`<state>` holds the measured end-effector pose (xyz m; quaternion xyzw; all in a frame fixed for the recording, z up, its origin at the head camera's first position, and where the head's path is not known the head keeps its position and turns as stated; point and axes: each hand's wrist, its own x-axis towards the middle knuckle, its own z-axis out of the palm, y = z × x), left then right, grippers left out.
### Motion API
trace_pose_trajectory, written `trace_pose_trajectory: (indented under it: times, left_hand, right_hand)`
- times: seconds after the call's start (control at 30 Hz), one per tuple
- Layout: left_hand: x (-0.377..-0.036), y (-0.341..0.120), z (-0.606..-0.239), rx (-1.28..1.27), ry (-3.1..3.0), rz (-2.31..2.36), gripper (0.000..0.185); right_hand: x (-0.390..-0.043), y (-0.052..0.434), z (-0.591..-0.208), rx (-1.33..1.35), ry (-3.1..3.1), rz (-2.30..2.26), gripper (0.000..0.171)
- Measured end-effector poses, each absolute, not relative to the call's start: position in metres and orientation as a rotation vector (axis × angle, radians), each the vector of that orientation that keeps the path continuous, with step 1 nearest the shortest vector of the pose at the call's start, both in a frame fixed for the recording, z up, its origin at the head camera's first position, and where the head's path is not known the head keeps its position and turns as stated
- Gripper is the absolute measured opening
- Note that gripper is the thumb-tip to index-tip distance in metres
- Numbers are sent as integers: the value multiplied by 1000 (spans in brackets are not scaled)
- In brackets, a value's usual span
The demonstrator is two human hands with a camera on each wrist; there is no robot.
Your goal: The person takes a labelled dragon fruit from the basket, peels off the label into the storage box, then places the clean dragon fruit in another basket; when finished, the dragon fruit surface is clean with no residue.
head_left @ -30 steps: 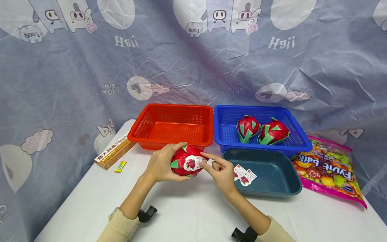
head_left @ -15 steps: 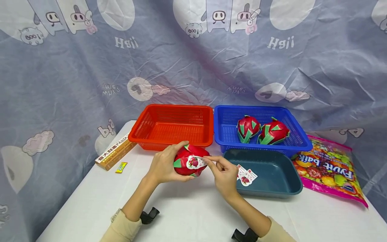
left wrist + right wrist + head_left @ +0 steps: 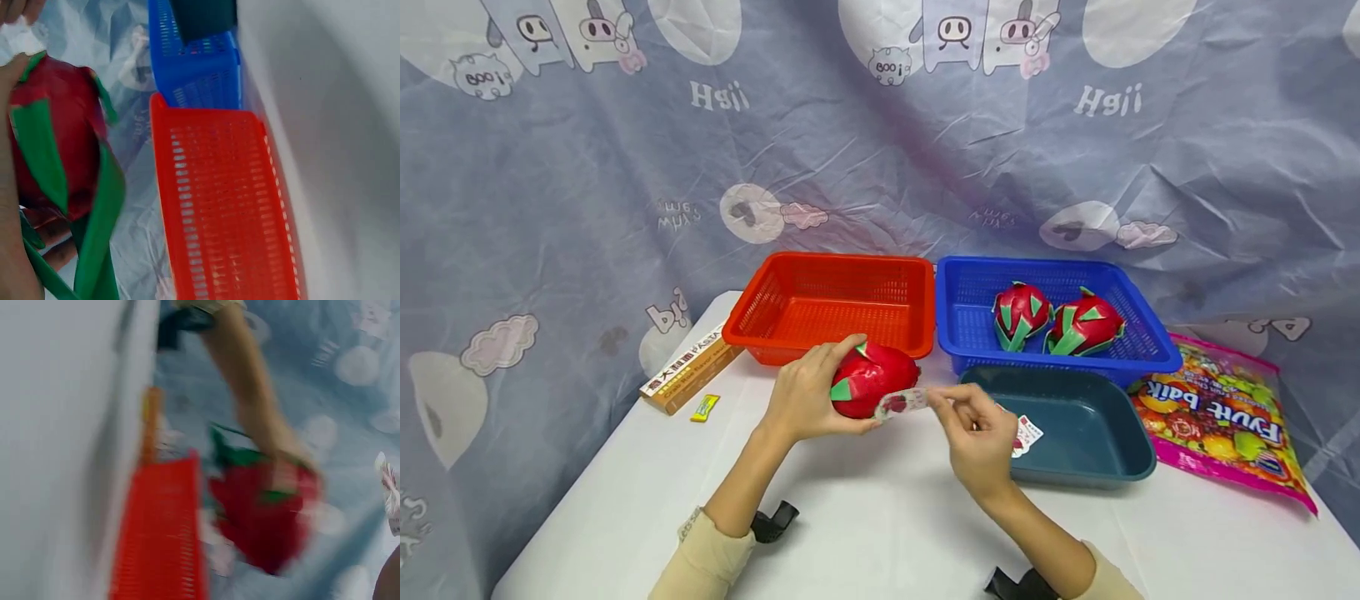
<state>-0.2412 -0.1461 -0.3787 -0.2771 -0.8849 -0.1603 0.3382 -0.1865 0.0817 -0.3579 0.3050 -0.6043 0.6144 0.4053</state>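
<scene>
My left hand (image 3: 808, 398) grips a red dragon fruit (image 3: 874, 377) with green scales just above the white table, in front of the red basket (image 3: 835, 307). My right hand (image 3: 973, 429) pinches one end of a white sticker (image 3: 901, 403) printed with a red fruit; the sticker is partly peeled and its other end looks still on the fruit. The left wrist view shows the dragon fruit (image 3: 56, 162) close up beside the red basket (image 3: 225, 212). The right wrist view is blurred but shows the dragon fruit (image 3: 265, 512) and the sticker's edge (image 3: 389, 490).
A blue basket (image 3: 1052, 321) holds two more dragon fruits (image 3: 1018, 312). A dark teal tray (image 3: 1075, 429) with a sticker sheet (image 3: 1028, 435) lies right of my hands. A candy bag (image 3: 1221, 417) lies far right. A pasta box (image 3: 688, 375) and a yellow wrapper (image 3: 703, 407) lie left.
My right hand took hold of the sticker on the fruit and pulled it down and to the right, so it now hangs peeled off the fruit's side. My left hand kept hold of the fruit.
</scene>
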Motion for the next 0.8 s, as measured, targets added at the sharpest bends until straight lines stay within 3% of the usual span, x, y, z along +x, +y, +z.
trace_pose_trajectory:
  times: [0.13, 0.3, 0.6, 0.8]
  left_hand:
    - [-244, -159, -379, -635, -2362, -411, 92]
    - [-242, -168, -372, -616, -2349, -516, 93]
    - [-241, -170, -368, -621, -2348, -549, 93]
    - [-242, -168, -370, -614, -2351, -559, 93]
  right_hand:
    - [-181, 122, -327, 657, -1503, 1723, 7]
    - [-192, 187, -314, 389, -2165, 1477, 9]
    - [-245, 268, -387, 354, -2763, 985, 31]
    - [-257, 282, -421, 396, -2927, 838, 27]
